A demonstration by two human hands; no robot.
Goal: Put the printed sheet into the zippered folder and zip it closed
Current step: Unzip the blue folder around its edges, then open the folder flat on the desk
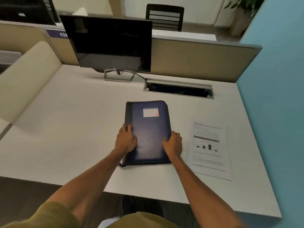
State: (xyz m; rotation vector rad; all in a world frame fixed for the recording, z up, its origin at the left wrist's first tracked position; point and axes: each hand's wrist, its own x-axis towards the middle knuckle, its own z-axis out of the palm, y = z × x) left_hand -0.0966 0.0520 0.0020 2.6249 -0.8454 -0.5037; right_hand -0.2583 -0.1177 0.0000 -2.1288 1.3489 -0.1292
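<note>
A dark blue zippered folder (148,125) with a white label lies flat and closed on the white desk (65,129). Its zipper pull shows at the near left corner. My left hand (125,139) rests flat on the folder's left side, fingers spread. My right hand (172,143) is curled over the folder's right edge. The printed sheet (209,150), white with text and a small bar chart, lies flat on the desk just to the right of the folder, touched by neither hand.
A black monitor (111,43) on a silver stand sits at the back of the desk. An open cable tray (179,88) is behind the folder. Beige partitions bound the back and left; a blue wall (279,79) stands at the right.
</note>
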